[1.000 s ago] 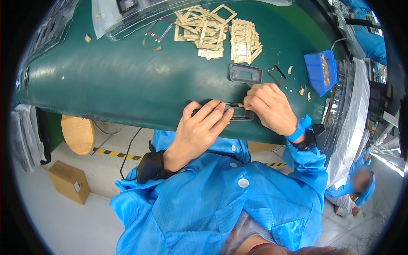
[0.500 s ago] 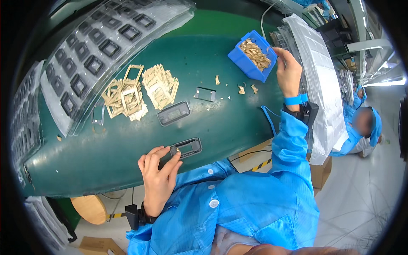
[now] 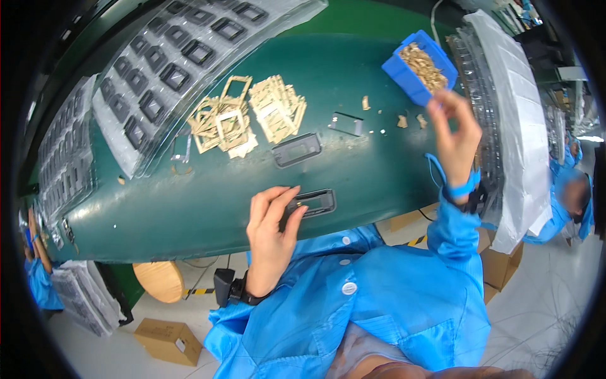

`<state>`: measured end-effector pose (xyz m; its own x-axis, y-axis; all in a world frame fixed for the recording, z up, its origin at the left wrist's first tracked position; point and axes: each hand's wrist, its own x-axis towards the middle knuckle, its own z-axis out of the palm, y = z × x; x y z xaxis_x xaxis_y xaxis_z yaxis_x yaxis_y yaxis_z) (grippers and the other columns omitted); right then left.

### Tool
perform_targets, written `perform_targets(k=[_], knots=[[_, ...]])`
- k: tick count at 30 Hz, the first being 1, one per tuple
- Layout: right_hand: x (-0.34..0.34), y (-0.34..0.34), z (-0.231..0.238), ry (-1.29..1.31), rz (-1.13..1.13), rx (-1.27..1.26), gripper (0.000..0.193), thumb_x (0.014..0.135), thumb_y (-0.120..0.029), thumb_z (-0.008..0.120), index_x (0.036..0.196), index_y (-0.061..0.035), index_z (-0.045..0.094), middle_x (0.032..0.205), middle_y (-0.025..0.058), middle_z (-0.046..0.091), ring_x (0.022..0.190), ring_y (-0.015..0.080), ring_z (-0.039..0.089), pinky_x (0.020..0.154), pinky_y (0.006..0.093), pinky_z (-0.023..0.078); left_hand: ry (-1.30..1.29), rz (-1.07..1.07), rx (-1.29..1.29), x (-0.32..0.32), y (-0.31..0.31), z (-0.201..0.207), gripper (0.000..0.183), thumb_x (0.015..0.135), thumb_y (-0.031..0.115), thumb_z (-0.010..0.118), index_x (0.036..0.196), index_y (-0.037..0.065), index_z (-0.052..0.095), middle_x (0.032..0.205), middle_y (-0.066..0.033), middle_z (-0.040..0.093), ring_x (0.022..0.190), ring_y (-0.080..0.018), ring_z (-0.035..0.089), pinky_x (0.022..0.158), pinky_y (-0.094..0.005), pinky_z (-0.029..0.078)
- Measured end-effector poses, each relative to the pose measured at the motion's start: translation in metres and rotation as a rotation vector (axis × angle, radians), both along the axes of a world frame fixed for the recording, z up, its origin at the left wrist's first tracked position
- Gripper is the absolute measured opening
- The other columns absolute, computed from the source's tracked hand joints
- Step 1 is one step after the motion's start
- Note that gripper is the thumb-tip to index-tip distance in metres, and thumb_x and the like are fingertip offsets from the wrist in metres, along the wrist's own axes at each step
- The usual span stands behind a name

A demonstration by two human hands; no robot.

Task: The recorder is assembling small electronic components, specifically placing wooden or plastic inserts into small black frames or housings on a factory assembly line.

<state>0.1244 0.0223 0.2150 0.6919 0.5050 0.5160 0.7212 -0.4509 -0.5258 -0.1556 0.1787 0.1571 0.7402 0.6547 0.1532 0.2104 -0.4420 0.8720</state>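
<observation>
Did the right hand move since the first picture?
Yes. The right hand has left the dark frame and gone rightward, much closer to the blue bin.

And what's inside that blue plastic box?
The open blue plastic box holds a heap of small tan paper-like scraps; they cover its bottom, so anything beneath them can't be seen.

On a dark green tabletop, the bare left hand brackets one end of a dark grey, rectangular plastic frame, while the bare right hand is just beside a blue plastic bin of tan scraps.
</observation>
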Motion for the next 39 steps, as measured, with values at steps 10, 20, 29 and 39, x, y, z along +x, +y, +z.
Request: perform_targets(k=[10,20,29,39], knots=[[-0.141,0.024,-0.056,0.427,0.334,-0.192,0.030,0.080,-0.020,0.081,0.108,-0.0131,0.074,0.103,0.0016,0.062,0.097,0.0203,0.053,0.085,0.0342,0.033,0.061,0.001,-0.059,0.010,-0.006,-0.002,0.030,0.079,0.003,0.080,0.108,0.003,0.074,0.101,-0.0084,0.061,0.089,-0.0205,0.063,0.074,-0.0307,0.051],[-0.150,0.031,-0.064,0.389,0.254,-0.179,0.018,0.082,-0.022,0.080,0.097,-0.0143,0.077,0.097,-0.0010,0.059,0.094,0.0182,0.051,0.084,0.0345,0.030,0.023,0.060,-0.005,0.015,-0.008,-0.009,0.018,0.081,0.003,0.079,0.099,0.003,0.076,0.091,-0.0075,0.062,0.079,-0.0191,0.062,0.064,-0.0303,0.049],[-0.151,0.034,-0.064,0.426,0.212,-0.181,0.013,0.083,-0.022,0.079,0.093,-0.0144,0.077,0.095,-0.0016,0.058,0.095,0.0173,0.050,0.086,0.0340,0.028,0.049,0.092,-0.046,0.019,-0.007,-0.006,0.013,0.081,0.003,0.079,0.094,0.003,0.077,0.086,-0.0068,0.062,0.075,-0.0183,0.061,0.063,-0.0293,0.047],[-0.154,0.036,-0.063,0.431,0.195,-0.189,0.012,0.083,-0.021,0.079,0.092,-0.0144,0.077,0.095,-0.0018,0.059,0.094,0.0175,0.050,0.086,0.0344,0.029,0.049,0.087,-0.028,0.020,-0.006,-0.007,0.012,0.081,0.002,0.078,0.093,0.002,0.076,0.085,-0.0079,0.062,0.075,-0.0196,0.062,0.066,-0.0301,0.049]])
